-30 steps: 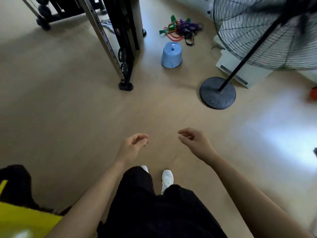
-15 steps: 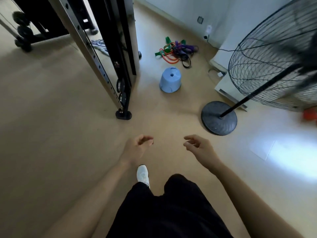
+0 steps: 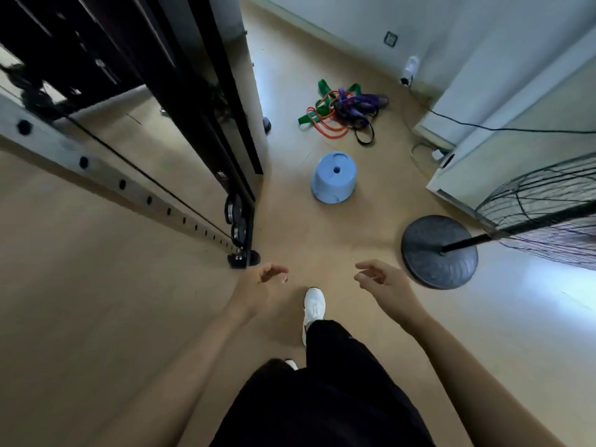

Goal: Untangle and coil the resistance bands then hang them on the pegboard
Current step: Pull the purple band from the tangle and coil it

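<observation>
Since nothing has been picked up yet, I'd put this job at pretty much zero percent. The resistance bands sit in one knotted heap on the floor in the upper middle of the frame, near the wall. Green, orange and purple ones plus a black loop all cross over each other, so no untangling or coiling is done as far as I can see. Both hands are low in the centre of the frame, well apart from the heap. The left hand has its fingers loosely curled and holds nothing, and the right hand is the same deal, fingers half bent and empty. A blue plastic stool stands on the floor between the hands and the bands. A round fan base sits at the right with the fan cage poking in from the right edge, and a cable machine upright slants down the left side. One white shoe is out front between the hands, so my guess is the person is mid-step toward the pile. No pegboard anywhere in shot, so no clue where the hanging spot is. Everything's left: get past the stool, pull the bands apart one at a time, coil each one, then hang them. Those looped-through bits look like the fiddly part to me.
</observation>
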The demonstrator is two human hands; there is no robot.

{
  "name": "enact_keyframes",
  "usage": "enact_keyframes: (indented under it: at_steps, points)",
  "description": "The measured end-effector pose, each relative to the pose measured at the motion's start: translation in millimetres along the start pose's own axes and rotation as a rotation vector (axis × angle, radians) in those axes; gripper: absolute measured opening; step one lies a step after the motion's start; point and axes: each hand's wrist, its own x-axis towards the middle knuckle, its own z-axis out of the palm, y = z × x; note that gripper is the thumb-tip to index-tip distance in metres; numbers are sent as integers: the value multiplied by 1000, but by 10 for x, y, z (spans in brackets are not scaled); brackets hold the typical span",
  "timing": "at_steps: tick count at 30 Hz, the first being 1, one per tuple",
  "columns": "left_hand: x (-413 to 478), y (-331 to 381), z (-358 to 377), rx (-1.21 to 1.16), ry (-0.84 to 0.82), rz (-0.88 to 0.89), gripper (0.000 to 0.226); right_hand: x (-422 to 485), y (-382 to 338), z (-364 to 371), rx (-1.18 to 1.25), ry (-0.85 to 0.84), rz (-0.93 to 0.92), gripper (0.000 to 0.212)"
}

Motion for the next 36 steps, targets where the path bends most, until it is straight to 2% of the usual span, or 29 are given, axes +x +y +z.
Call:
enact_keyframes:
  at_steps: [3,6,10,18,25,28,32,36]
  points:
    - [515,355,-94,61,-44,-2,15,541,-290,-170,-21,-28,-7,17]
    - [1066,774,-230,130,-68,68,15,1063,-628,-359,-56,-29,-31,18]
    - [1806,1353,-317,159,-94,125,15,1656,-1002,-577,-41,17,1,16]
    - [3395,2457,-261,332,-379,290,13,2627,-1559,-867,-115,138,56,20]
    - [4350,3214,-536,464,-490,346,10,3407,-1897,-1369,-119,157,125,20]
    - [4787,3422,-540,488,-491,337,22,3878,-1938,-1699,-118,145,129,20]
    - [5320,3730,-407,532,-469,299,14,4619,-1944,-2223,-129,65,128,23]
    - [5749,4138,-211,525,-395,245,17,5367,-2029,-2791,-192,-52,77,25]
